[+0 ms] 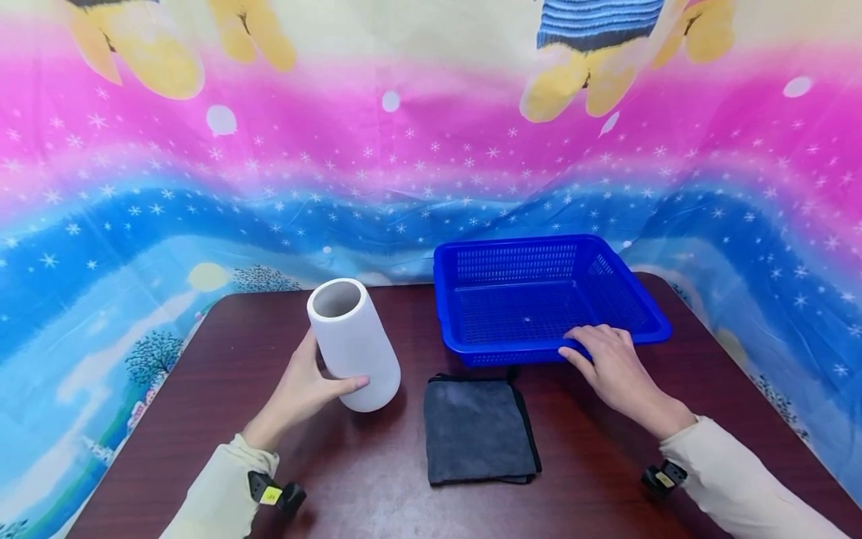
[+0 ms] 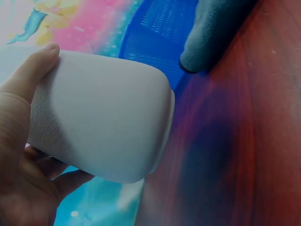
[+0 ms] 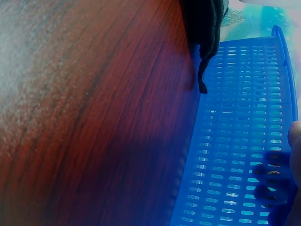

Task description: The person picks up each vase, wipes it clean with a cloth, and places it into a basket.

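My left hand grips a white, smooth vase, its thumb across the near side and its fingers behind. The vase leans to the left with its round mouth up. In the left wrist view its rounded base stands clear of the tabletop. On the right, my right hand holds the front rim of a blue plastic basket, with fingers over the inside and the thumb outside. Through the slots in the right wrist view, the fingers show dark. Between the hands lies a folded dark grey cloth.
The dark red-brown wooden table has rounded far corners. Behind and beside it hangs a printed curtain in pink and blue. The basket sits near the table's back edge, just behind the cloth.
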`<act>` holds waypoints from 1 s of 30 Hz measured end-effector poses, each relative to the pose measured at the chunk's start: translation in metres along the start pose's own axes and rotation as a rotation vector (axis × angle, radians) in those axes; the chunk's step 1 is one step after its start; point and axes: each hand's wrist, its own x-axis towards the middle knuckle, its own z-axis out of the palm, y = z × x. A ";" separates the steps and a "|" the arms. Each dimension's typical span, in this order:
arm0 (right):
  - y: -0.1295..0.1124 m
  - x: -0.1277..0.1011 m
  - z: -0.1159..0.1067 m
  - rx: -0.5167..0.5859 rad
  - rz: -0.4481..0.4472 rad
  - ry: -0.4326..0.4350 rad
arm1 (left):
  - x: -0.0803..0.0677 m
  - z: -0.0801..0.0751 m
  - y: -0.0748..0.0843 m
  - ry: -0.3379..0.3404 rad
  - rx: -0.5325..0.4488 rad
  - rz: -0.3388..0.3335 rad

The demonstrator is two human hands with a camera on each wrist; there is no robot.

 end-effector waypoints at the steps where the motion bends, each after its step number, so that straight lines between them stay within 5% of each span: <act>1: 0.000 0.000 0.000 0.001 0.000 0.000 | 0.001 -0.001 0.002 0.002 -0.003 0.004; 30: 0.000 0.001 0.000 -0.002 -0.009 0.008 | 0.044 0.000 0.052 0.039 0.015 0.135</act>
